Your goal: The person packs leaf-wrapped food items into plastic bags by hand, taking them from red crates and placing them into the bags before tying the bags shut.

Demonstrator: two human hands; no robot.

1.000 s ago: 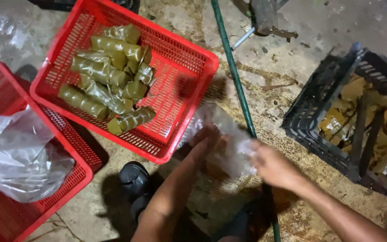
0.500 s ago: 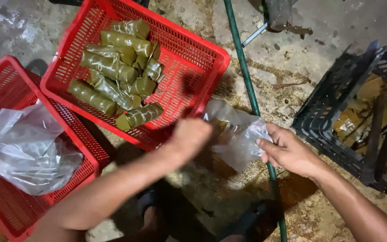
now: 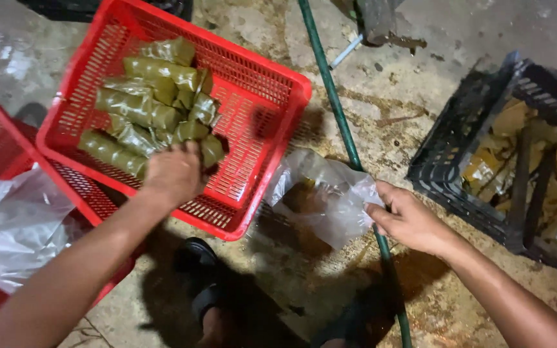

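In the red crate (image 3: 262,84), at its near side: heap of green leaf-wrapped rolls (image 3: 153,113), long axes mostly running toward lower right. Left hand (image 3: 174,174) lies on the nearest rolls, fingers curled down over them; whether it has closed on one, cannot tell. Right hand (image 3: 409,219) well apart to the right, pinching the edge of a clear plastic bag (image 3: 327,196), which hangs slack over the concrete floor (image 3: 407,96) beside a green hose (image 3: 330,96). Left hand far nearer the rolls.

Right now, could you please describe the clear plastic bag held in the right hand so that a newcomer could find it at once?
Start at the red basket of green leaf-wrapped rolls. Just off its near right corner, the right hand pinches the clear plastic bag above the wet floor. Unlike the crumpled plastic in the other red basket, it is held up, beside the green pole.
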